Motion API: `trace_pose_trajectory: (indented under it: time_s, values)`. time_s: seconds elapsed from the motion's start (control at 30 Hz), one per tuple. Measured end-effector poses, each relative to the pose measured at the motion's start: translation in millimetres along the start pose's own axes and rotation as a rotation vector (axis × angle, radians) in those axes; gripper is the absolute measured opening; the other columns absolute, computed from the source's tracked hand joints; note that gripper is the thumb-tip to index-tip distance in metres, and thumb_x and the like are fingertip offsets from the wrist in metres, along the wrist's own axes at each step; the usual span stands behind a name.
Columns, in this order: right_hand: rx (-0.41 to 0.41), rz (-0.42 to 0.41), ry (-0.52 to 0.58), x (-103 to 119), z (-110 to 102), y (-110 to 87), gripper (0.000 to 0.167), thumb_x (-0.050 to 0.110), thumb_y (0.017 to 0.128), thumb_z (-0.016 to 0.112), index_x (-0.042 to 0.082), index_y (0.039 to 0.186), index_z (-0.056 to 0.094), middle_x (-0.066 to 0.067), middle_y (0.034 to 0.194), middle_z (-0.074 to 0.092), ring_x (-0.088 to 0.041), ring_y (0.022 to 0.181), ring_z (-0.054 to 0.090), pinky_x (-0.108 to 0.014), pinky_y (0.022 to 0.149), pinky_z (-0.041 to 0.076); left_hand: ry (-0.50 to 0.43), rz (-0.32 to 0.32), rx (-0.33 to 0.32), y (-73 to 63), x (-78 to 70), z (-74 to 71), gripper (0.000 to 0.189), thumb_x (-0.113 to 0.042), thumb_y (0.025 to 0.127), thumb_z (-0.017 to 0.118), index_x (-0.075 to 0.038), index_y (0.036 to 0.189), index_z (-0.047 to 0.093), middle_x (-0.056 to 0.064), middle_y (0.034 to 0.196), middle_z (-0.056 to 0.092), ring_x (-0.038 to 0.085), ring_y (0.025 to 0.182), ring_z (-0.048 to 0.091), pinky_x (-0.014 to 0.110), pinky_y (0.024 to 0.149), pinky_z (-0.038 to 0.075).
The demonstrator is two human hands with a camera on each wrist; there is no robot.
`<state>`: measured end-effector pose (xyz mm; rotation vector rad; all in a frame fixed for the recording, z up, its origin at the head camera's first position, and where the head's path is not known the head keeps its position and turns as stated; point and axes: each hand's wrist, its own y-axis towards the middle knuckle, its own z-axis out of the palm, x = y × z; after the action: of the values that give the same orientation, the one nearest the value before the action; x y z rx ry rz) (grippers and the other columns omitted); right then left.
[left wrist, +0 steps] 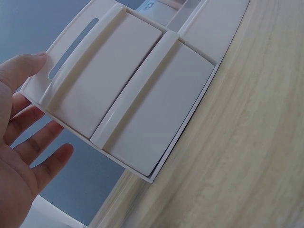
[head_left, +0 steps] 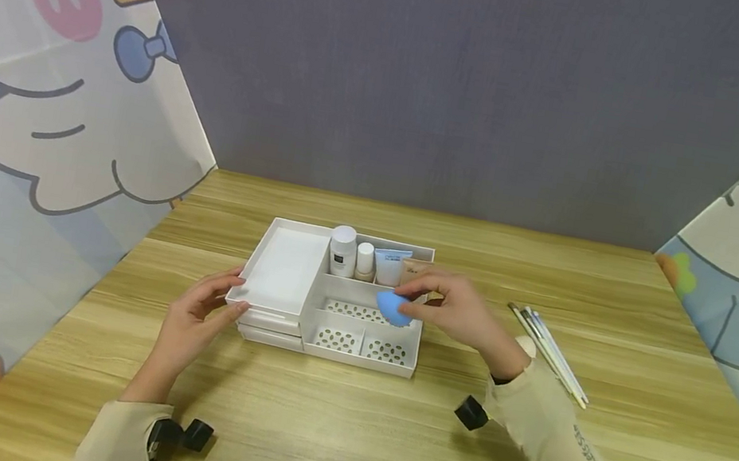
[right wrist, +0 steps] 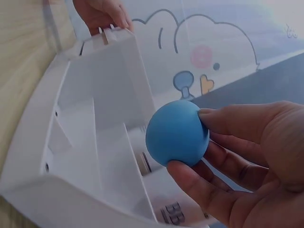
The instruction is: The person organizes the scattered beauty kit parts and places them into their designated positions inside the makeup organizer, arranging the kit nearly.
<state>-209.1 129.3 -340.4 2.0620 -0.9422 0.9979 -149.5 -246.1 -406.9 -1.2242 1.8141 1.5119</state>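
A blue teardrop-shaped makeup sponge (head_left: 392, 307) is pinched between the thumb and fingers of my right hand (head_left: 450, 308). It is over the middle compartment of a white desktop organizer (head_left: 359, 359); in the right wrist view the sponge (right wrist: 175, 134) looks round, end on. My left hand (head_left: 196, 316) holds the organizer's front left corner, thumb on the front face and fingers along the side. Two drawers (left wrist: 156, 99) in that front show closed in the left wrist view. The back compartment contains a white bottle (head_left: 342, 252), a smaller white-capped bottle (head_left: 365, 260), a blue tube (head_left: 390, 266) and a beige tube (head_left: 414, 268).
Several slim brushes or pencils (head_left: 549, 352) lie on the wooden table (head_left: 338, 427) to the right, beside a small pale round item (head_left: 525, 345) partly covered by the right forearm. A dark panel (head_left: 408, 75) stands behind the table, with cartoon-printed sheets (head_left: 65, 134) at both sides.
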Motion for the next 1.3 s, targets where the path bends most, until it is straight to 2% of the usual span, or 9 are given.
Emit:
trace_pose_trajectory:
  time_s: [0.1, 0.23, 0.3, 0.33, 0.43, 0.63, 0.87, 1.1, 1.3]
  values:
    - [0.020, -0.026, 0.006, 0, 8, 3.9, 0.019, 0.003, 0.085, 0.077, 0.001, 0.104, 0.076, -0.019, 0.120, 0.067, -0.037, 0.134, 0.045, -0.031, 0.077, 0.057, -0.005, 0.001, -0.001, 0.0, 0.1, 0.1, 0.033, 0.019, 0.082, 0.069, 0.010, 0.114, 0.064, 0.029, 0.132, 0.056, 0.001, 0.110, 0.060, 0.014, 0.091, 0.049]
    - [0.080, -0.026, 0.023, 1, 19, 7.9, 0.021, 0.004, 0.087, 0.076, -0.002, 0.107, 0.074, -0.013, 0.108, 0.068, -0.032, 0.109, 0.061, -0.034, 0.079, 0.059, -0.013, 0.006, -0.002, -0.2, -0.3, 0.2, 0.033, 0.020, 0.082, 0.069, 0.011, 0.114, 0.064, 0.029, 0.131, 0.057, 0.002, 0.110, 0.060, 0.015, 0.091, 0.050]
    - [0.103, -0.026, 0.022, 1, 24, 9.7, 0.021, 0.004, 0.088, 0.076, -0.002, 0.107, 0.074, -0.011, 0.107, 0.067, -0.025, 0.095, 0.064, -0.037, 0.078, 0.059, -0.013, 0.005, -0.001, -0.1, -0.6, 0.2, 0.033, 0.020, 0.082, 0.068, 0.011, 0.114, 0.064, 0.030, 0.131, 0.056, 0.002, 0.110, 0.060, 0.015, 0.091, 0.049]
    - [0.109, -0.023, 0.019, 2, 26, 10.4, 0.021, 0.004, 0.088, 0.075, -0.002, 0.107, 0.074, -0.010, 0.106, 0.067, -0.022, 0.094, 0.063, -0.038, 0.078, 0.060, -0.012, 0.005, 0.000, 0.0, -0.8, 0.3, 0.033, 0.020, 0.082, 0.068, 0.011, 0.114, 0.064, 0.030, 0.131, 0.056, 0.002, 0.110, 0.060, 0.014, 0.091, 0.049]
    - [0.113, -0.036, -0.019, 3, 32, 13.0, 0.020, 0.005, 0.088, 0.076, 0.000, 0.107, 0.075, -0.009, 0.105, 0.067, -0.018, 0.092, 0.062, -0.038, 0.077, 0.060, -0.008, 0.002, 0.003, 0.1, -1.0, 0.4, 0.033, 0.019, 0.082, 0.069, 0.011, 0.114, 0.064, 0.029, 0.132, 0.056, 0.002, 0.110, 0.060, 0.014, 0.091, 0.049]
    - [0.132, -0.049, -0.072, 2, 46, 17.5, 0.019, 0.007, 0.088, 0.076, 0.003, 0.106, 0.075, -0.005, 0.106, 0.068, -0.017, 0.093, 0.062, -0.027, 0.076, 0.058, 0.000, -0.002, 0.005, 0.3, -0.8, 0.4, 0.034, 0.018, 0.083, 0.069, 0.010, 0.115, 0.064, 0.028, 0.132, 0.056, 0.002, 0.110, 0.059, 0.014, 0.091, 0.049]
    - [0.145, -0.093, -0.112, -1, 66, 20.1, 0.017, 0.006, 0.087, 0.077, 0.003, 0.104, 0.076, -0.004, 0.101, 0.067, -0.016, 0.092, 0.059, -0.021, 0.074, 0.057, -0.003, -0.002, -0.001, -0.6, 0.2, 0.3, 0.034, 0.019, 0.082, 0.069, 0.010, 0.115, 0.064, 0.028, 0.132, 0.056, 0.002, 0.109, 0.060, 0.014, 0.090, 0.049]
    - [0.144, -0.194, -0.236, -4, 84, 20.9, 0.016, 0.003, 0.086, 0.076, 0.000, 0.102, 0.075, -0.005, 0.096, 0.065, -0.015, 0.083, 0.060, -0.015, 0.070, 0.054, -0.002, 0.001, -0.003, -0.9, 0.7, 0.3, 0.035, 0.019, 0.082, 0.069, 0.010, 0.115, 0.064, 0.028, 0.132, 0.056, 0.003, 0.110, 0.060, 0.014, 0.090, 0.049]
    - [0.148, -0.228, -0.375, -7, 94, 19.3, 0.016, 0.006, 0.086, 0.077, 0.001, 0.101, 0.075, -0.004, 0.095, 0.064, -0.013, 0.082, 0.058, -0.017, 0.071, 0.051, 0.000, 0.001, -0.003, -0.5, 0.6, 0.4, 0.035, 0.019, 0.082, 0.069, 0.010, 0.115, 0.064, 0.028, 0.133, 0.056, 0.002, 0.110, 0.059, 0.013, 0.090, 0.049]
